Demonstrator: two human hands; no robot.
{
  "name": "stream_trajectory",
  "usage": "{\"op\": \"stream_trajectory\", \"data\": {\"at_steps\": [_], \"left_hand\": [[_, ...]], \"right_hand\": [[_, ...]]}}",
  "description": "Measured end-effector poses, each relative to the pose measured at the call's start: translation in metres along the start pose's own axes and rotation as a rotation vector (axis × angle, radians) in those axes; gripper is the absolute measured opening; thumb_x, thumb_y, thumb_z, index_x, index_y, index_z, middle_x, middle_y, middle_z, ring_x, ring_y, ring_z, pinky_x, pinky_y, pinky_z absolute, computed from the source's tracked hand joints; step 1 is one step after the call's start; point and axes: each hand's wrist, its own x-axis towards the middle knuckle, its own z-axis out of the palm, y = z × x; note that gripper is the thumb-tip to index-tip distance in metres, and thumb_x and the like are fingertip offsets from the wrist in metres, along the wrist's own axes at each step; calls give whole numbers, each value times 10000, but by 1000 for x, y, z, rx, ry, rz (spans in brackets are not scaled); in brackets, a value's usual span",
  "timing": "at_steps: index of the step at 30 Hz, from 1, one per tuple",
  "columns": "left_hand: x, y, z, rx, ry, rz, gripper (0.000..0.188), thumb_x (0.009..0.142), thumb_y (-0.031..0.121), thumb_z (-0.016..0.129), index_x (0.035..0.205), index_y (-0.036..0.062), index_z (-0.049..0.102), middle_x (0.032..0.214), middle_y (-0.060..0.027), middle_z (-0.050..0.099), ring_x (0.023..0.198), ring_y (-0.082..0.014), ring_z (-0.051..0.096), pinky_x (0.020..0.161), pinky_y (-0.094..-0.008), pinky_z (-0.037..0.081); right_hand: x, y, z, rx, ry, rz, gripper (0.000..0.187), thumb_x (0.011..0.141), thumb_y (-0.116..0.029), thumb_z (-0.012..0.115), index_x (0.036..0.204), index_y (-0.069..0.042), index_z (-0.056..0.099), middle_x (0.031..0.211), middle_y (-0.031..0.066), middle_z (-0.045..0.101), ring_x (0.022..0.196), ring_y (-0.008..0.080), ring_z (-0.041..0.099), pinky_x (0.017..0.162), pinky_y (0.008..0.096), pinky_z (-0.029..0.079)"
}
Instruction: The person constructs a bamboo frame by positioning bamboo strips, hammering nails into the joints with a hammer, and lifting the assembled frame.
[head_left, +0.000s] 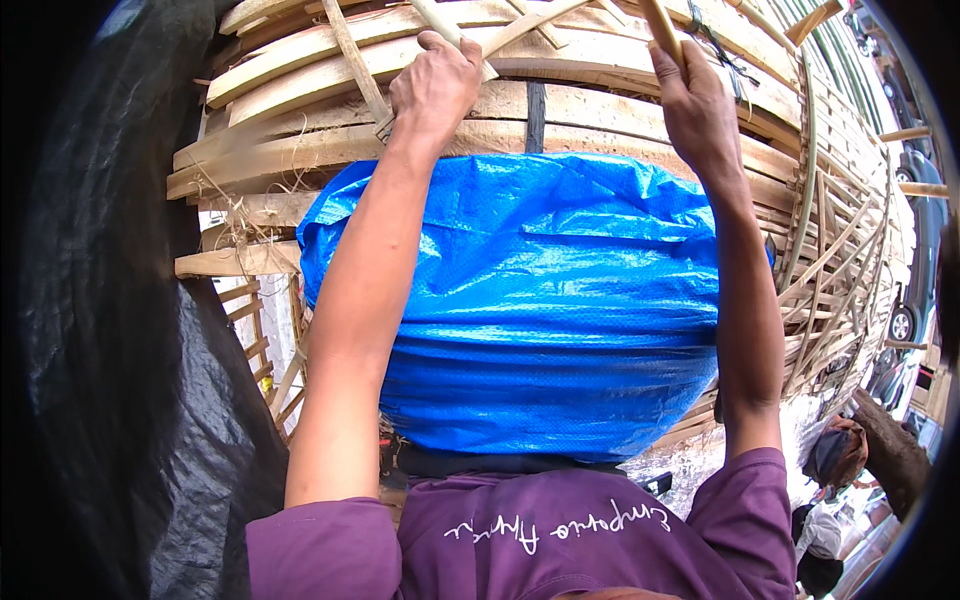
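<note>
My left hand [437, 88] is closed, its fingers wrapped round a pale, narrow wooden strip [440, 22] over the stacked slats. Farther right, my right hand [696, 108] grips a light-brown round wooden handle [661, 28]. The handle's far end leaves the top of the picture, so I cannot tell what it belongs to. Beneath both hands lie long, rough wooden slats [620, 95], side by side and slightly uneven. A shiny blue tarp [560, 290] spreads over my lap, between my forearms and up against the slats.
Black plastic sheeting [110, 350] hangs along the left. Loose straw-like fibres [240, 215] stick out at the slat ends. Woven split-bamboo strips [835, 250] cover the right side. Beyond are parked cars [915, 240] and a person's dark-haired head [822, 575] at lower right.
</note>
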Motion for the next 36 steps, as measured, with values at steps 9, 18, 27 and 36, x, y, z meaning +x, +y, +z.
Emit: {"op": "stream_trajectory", "data": {"at_steps": [9, 18, 27, 36], "left_hand": [[1, 5, 2, 51, 92, 43, 542, 989, 415, 357, 1084, -115, 422, 862, -349, 658, 872, -490, 660, 801, -565, 516], [-4, 16, -6, 29, 76, 42, 514, 997, 433, 350, 1112, -64, 410, 902, -356, 651, 887, -498, 648, 804, -567, 499], [1, 22, -51, 27, 267, 29, 470, 1000, 473, 363, 1098, 19, 435, 892, -284, 672, 863, -476, 647, 739, -544, 486], [-6, 14, -99, -1140, 195, 92, 372, 1041, 475, 333, 988, 123, 442, 526, 11, 371, 352, -80, 287, 333, -235, 216]], "right_hand": [[-28, 27, 46, 83, -173, 34, 260, 992, -311, 507, 973, -57, 458, 721, 296, 616, 727, 530, 590, 633, 618, 405], [-42, 6, 14, 473, 8, 221, 309, 980, -313, 571, 965, -5, 570, 625, 169, 545, 560, 284, 541, 548, 425, 408], [-32, 13, -23, 1146, 183, 259, 220, 1019, -294, 544, 944, -97, 482, 599, -58, 400, 454, 20, 349, 382, 204, 271], [-38, 9, -61, 1344, 417, 230, 184, 1041, -281, 491, 984, -121, 420, 587, -49, 355, 417, 14, 324, 351, 177, 265]]}}
